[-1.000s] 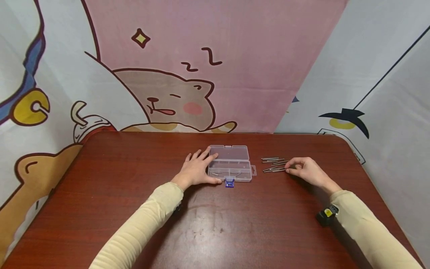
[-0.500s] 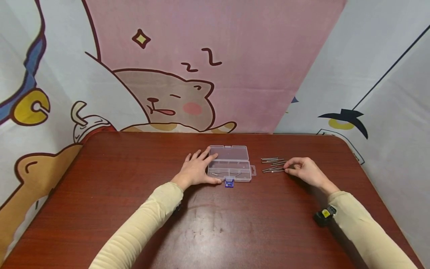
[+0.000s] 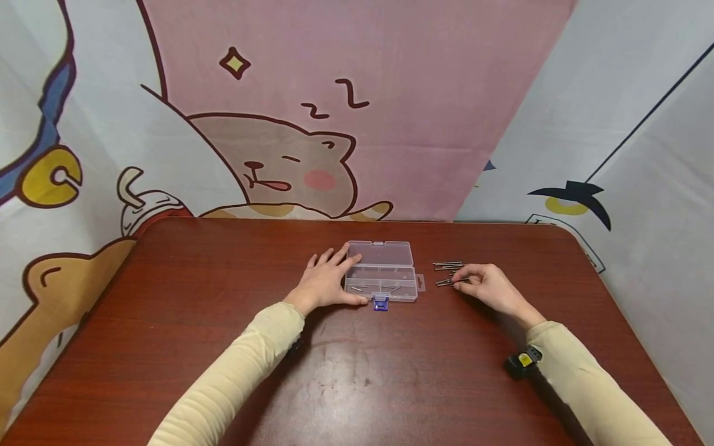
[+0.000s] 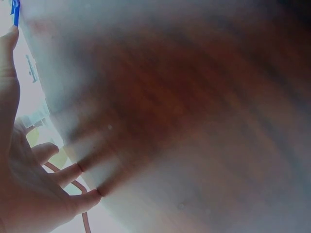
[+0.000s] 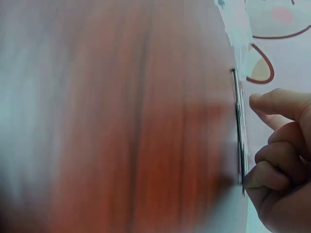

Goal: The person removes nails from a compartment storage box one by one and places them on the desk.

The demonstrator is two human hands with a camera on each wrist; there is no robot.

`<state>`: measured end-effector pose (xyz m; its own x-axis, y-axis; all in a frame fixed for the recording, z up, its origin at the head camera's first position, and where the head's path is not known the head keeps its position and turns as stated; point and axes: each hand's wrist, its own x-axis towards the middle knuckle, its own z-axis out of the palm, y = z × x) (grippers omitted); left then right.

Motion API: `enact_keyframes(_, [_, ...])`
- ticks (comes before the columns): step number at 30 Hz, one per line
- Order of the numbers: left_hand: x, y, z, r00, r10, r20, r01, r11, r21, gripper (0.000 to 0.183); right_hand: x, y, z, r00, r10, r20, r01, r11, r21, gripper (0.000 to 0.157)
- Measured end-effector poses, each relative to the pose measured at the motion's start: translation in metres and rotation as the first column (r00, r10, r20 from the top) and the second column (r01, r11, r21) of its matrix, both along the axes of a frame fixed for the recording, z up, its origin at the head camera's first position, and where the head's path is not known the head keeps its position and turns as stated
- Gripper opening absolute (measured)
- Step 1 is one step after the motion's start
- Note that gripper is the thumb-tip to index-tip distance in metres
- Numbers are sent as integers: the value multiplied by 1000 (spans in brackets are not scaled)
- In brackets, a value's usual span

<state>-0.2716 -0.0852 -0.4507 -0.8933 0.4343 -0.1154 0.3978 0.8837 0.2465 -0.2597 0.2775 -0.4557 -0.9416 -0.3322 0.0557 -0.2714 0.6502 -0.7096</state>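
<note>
A clear plastic compartment box (image 3: 390, 254) lies with its lid folded back on the table. Spread along its left side, my left hand (image 3: 322, 282) rests with the thumb at the front edge and fingertips on the lid side. Thin metal pieces (image 3: 395, 289) show in the front compartments. Right of the box lie several long, thin metal nails (image 3: 448, 264). My right hand (image 3: 489, 288) is over the near nails (image 3: 443, 283), thumb and index fingertips slightly apart around them and covering their right ends. In the right wrist view, the nails (image 5: 238, 116) lie beside the bent fingers (image 5: 279, 162).
A blue latch (image 3: 381, 303) sticks out from the box's front, and a clear hanging tab (image 3: 421, 283) from its right side. The brown wooden table (image 3: 346, 371) ends at a printed cloth backdrop (image 3: 424, 124) behind.
My right hand has slid left along the near nails, from their right ends towards their middle, and covers more of them. The left hand and the box have stayed put.
</note>
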Motion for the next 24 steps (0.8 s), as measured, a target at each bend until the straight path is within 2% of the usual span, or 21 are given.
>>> enact_keyframes(8, [1,1,2,1000,2,11,-2,1000,1,104,4,-23,4,998,54,-16,-54,999,1,16])
enact_keyframes(24, [0,1,3,1000,0,6,0,1000,3,103,6,-53,13,985,172,-15,-172,983,-60,16])
